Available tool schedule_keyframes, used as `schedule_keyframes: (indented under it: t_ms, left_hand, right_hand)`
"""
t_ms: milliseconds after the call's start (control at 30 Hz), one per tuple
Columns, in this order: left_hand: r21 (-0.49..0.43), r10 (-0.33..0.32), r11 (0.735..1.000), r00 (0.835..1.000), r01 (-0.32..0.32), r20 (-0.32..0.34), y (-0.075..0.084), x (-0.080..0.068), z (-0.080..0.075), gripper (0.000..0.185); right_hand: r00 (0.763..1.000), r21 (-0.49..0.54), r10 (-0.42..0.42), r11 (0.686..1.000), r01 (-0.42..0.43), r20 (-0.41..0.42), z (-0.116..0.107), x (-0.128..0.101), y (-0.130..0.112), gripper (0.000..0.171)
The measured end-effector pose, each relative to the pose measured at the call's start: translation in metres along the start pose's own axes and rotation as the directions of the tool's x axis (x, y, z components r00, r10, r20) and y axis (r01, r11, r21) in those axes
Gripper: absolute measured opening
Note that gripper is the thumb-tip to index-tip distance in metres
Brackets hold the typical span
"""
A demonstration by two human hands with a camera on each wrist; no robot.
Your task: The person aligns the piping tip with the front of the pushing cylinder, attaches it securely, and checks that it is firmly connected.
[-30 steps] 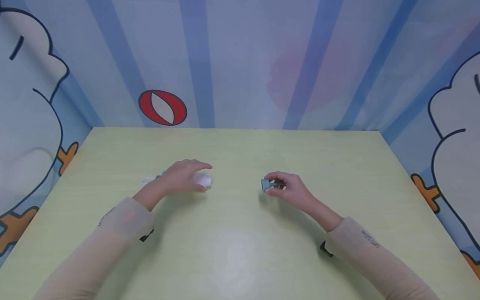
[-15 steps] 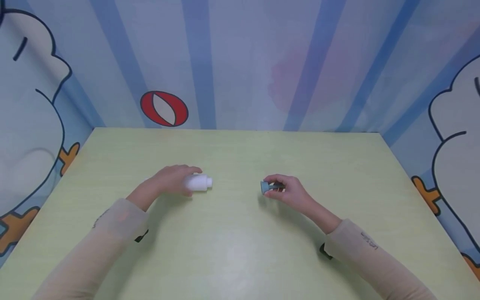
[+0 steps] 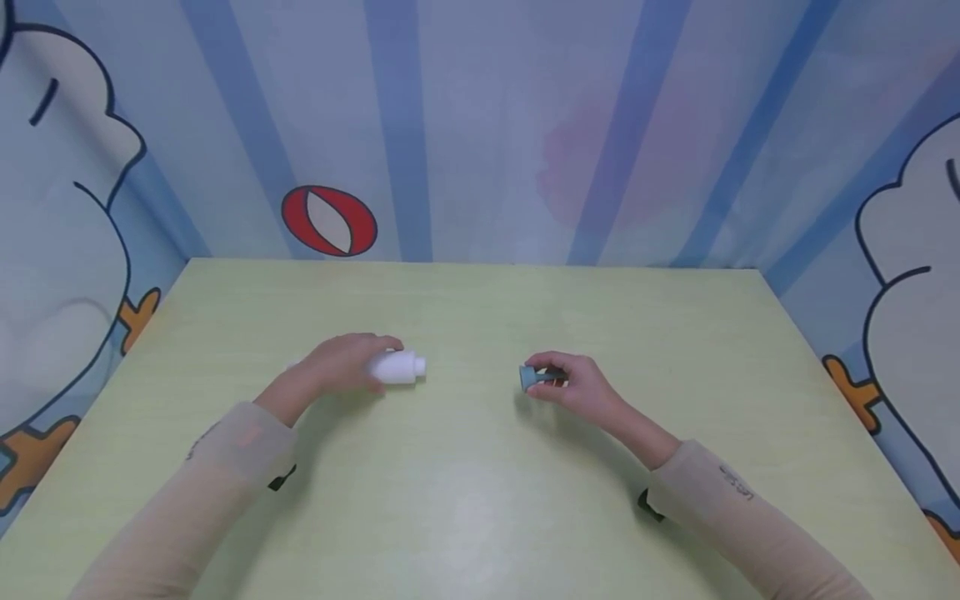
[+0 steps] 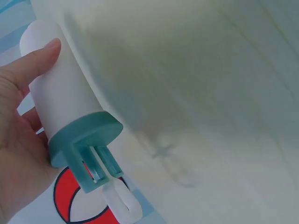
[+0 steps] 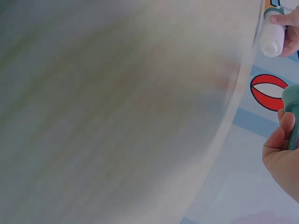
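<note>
A white cylinder (image 4: 65,88) with a narrower end lies sideways in my left hand (image 3: 341,364). In the left wrist view the thumb and fingers hold it from both sides. A teal collar (image 4: 88,133) with slotted prongs and a white loop (image 4: 122,200) sits at its other end. My right hand (image 3: 581,387) pinches a teal piece (image 3: 528,378) with a flared, cup-like head and a thin stem. That head points left, toward the cylinder's narrow end, with a gap between them. Part of the stem is hidden by the fingers.
A pale yellow-green table (image 3: 472,492) lies under both hands. Behind it stands a blue striped backdrop (image 3: 495,125) with a printed red and white ball (image 3: 330,220). Printed cartoon figures flank the table on both sides.
My left hand has slid left along the white cylinder and closed its spread fingers on it, baring the narrow end. The right hand, still pinching the teal piece, has hardly moved.
</note>
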State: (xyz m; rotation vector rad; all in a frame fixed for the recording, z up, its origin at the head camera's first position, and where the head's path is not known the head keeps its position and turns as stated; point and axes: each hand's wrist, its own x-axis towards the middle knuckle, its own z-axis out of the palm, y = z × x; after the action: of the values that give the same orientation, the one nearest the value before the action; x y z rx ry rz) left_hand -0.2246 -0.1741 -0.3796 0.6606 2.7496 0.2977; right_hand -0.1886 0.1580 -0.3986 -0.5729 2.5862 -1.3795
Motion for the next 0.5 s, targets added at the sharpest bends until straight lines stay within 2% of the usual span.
schedule_keyframes:
  t_ms: [200, 500]
  left_hand:
    - [0.017, 0.082, 0.997, 0.993, -0.081, -0.083, 0.01, -0.004, -0.01, 0.053]
    - [0.012, 0.126, 0.992, 0.988, -0.125, -0.092, 0.028, -0.009, -0.012, 0.053]
  right_hand:
    - [1.0, 0.002, -0.012, 1.0, 0.012, -0.003, 0.002, 0.002, -0.002, 0.033]
    - [0.999, -0.006, -0.039, 0.999, 0.039, 0.013, 0.008, 0.01, -0.014, 0.034]
